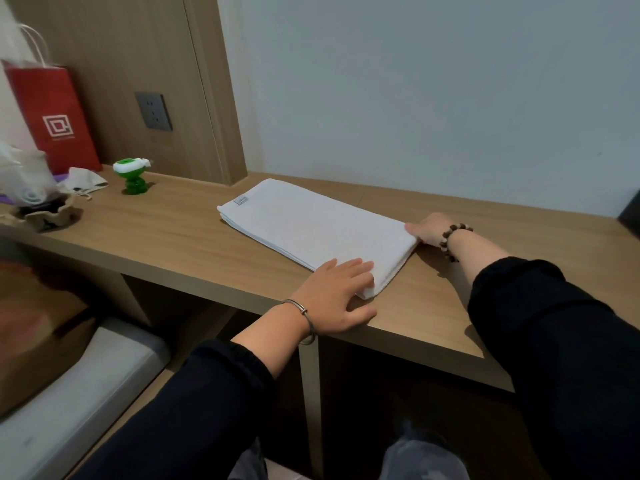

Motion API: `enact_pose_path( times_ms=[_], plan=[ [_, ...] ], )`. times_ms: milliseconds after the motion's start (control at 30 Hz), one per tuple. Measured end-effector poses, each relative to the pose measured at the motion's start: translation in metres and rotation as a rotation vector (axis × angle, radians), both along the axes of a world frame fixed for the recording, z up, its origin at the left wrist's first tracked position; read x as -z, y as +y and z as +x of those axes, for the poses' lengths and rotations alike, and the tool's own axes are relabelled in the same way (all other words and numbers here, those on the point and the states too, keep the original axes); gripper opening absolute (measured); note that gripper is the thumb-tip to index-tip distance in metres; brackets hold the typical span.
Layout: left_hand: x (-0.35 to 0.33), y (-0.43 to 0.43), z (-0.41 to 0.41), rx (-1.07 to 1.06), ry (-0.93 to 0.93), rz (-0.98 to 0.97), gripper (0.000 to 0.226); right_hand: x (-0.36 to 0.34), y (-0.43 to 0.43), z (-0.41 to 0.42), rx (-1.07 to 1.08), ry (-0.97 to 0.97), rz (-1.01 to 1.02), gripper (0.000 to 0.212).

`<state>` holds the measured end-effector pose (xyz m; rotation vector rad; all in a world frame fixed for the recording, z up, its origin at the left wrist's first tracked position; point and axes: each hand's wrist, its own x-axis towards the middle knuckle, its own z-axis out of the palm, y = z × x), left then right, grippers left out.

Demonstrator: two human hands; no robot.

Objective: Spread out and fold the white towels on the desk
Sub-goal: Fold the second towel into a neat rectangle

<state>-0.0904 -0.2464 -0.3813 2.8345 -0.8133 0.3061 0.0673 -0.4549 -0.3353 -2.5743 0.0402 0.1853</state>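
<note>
On the desk [173, 233] lies the folded white towel [311, 226], its near corner under the flat, straight fingers of the left hand [332, 292]. The right hand [431, 230] touches the far corner, its fingers hidden, so I can't tell its grip.

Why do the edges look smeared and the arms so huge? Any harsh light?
Head view: the white towel in the middle is sharp; the left margin, around the plastic bag, is smeared; the wide lens makes the near sleeves loom large; light is soft and dim, no glare, with faint shadows on the desk beside the left hand and right hand.
</note>
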Motion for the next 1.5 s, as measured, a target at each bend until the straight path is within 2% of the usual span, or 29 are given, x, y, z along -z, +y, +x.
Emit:
enact_pose_path(
  times_ms=[167,267,333,400,467,567,633,700,767,867,900,967,1033,1100,1167,1233,1400,1500],
  plan=[
    [-0.002,-0.003,-0.002,0.027,-0.008,0.028,0.049,0.004,0.014,-0.006,0.046,-0.045,-0.112,0.044],
    [-0.002,-0.004,-0.003,0.011,-0.002,0.055,0.052,0.001,0.029,-0.012,0.004,-0.349,-0.362,0.029],
    [-0.001,-0.004,-0.002,0.014,-0.008,0.039,0.052,-0.001,0.040,-0.017,-0.062,-0.490,-0.332,0.030],
    [-0.001,-0.004,-0.003,0.036,-0.015,-0.010,0.052,0.005,0.047,-0.027,-0.163,-0.406,-0.333,0.034],
    [-0.001,-0.002,-0.001,0.045,0.025,-0.128,0.048,0.022,0.047,-0.039,-0.268,-0.292,-0.485,0.045],
    [-0.007,0.012,0.007,-0.100,0.042,-0.324,0.034,0.034,0.038,-0.046,-0.324,-0.268,-0.521,0.046],
    [-0.012,0.033,0.017,-0.301,-0.057,-0.252,0.030,0.031,0.033,-0.046,-0.372,-0.222,-0.536,0.048],
    [-0.017,0.053,0.022,-0.459,-0.064,-0.114,0.033,0.025,0.025,-0.046,-0.415,-0.174,-0.583,0.049],
    [-0.020,0.053,0.021,-0.454,-0.019,-0.073,0.035,0.015,0.014,-0.043,-0.388,-0.130,-0.680,0.050],
    [-0.030,0.020,0.015,-0.283,0.044,-0.076,0.043,-0.003,0.007,-0.037,-0.197,-0.083,-0.875,0.054],
    [-0.032,0.008,0.014,-0.235,0.078,-0.100,0.041,-0.003,0.011,-0.038,-0.166,-0.082,-0.846,0.055],
    [-0.035,-0.005,0.017,-0.210,0.161,-0.230,0.031,0.010,0.024,-0.046,-0.191,-0.098,-0.631,0.056],
    [-0.039,0.000,0.024,-0.237,0.152,-0.261,0.027,0.027,0.032,-0.057,-0.216,-0.114,-0.465,0.058],
    [-0.038,0.020,0.033,-0.307,0.129,-0.039,0.030,0.036,0.026,-0.057,-0.230,-0.124,-0.444,0.058],
    [-0.034,0.050,0.040,-0.439,0.222,0.229,0.042,0.035,0.014,-0.050,-0.250,-0.118,-0.457,0.057],
    [-0.025,0.075,0.042,-0.521,0.308,0.305,0.052,0.032,0.004,-0.043,-0.270,-0.098,-0.471,0.055],
    [-0.006,0.063,0.035,-0.586,0.361,0.108,0.057,0.017,0.008,-0.027,-0.140,0.053,-0.482,0.055],
    [-0.007,0.031,0.028,-0.633,0.388,0.034,0.057,0.007,0.052,-0.028,-0.237,-0.008,-0.443,0.055]
  ],
)
